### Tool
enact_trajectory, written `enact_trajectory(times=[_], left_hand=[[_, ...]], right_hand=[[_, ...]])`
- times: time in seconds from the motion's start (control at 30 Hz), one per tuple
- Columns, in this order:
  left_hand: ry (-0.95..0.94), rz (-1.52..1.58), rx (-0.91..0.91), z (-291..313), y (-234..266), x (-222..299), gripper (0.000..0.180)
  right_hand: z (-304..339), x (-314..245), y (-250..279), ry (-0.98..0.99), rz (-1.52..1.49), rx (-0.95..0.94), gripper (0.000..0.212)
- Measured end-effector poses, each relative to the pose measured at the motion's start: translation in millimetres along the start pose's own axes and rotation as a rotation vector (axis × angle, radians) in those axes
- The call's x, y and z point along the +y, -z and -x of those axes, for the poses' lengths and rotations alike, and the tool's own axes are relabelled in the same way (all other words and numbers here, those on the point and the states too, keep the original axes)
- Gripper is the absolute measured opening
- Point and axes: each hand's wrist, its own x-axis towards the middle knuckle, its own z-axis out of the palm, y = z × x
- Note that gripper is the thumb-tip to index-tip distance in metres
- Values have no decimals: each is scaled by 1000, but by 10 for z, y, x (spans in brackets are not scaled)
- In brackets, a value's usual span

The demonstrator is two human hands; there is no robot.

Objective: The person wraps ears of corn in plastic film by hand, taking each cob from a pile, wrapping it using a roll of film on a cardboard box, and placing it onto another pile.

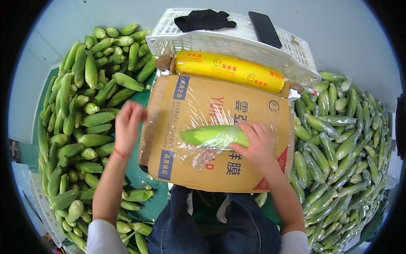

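An ear of corn [213,136] in its green husk lies across the middle of a cardboard box. Clear plastic film [203,156] bunches along its lower side. My right hand [256,142] grips the ear's right end, thumb below and fingers over the top. Off the box's left edge, my left hand [129,120] is raised with its fingers curled in, slightly blurred. Whether anything is between them is hidden. Beyond the ear, a yellow-printed roll of cling film [228,71] spans the far edge of the box, film trailing from it over the cardboard.
The cardboard box [169,106] stands before my knees. Unwrapped corn [91,70] is heaped at left, film-wrapped corn [330,148] at right. Behind the roll, a white plastic basket [165,31] carries a black glove [205,20] and a dark phone [265,29].
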Motion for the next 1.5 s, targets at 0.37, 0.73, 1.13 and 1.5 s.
enact_trajectory(times=[0.37,0.73,1.13,1.5], left_hand=[[-537,-769,-21,741,-946,192,33],[105,-105,-384,-305,-594,-8,22],[-348,-711,-770,-66,-748,-54,17],[-704,-654,-243,752,-798,150,26]], right_hand=[[-84,-51,-59,-100,53,23,47],[-79,114,-85,11,19,99,48],[-61,-174,343,-251,-98,-543,50],[174,-310,316,-196,-22,-341,43]])
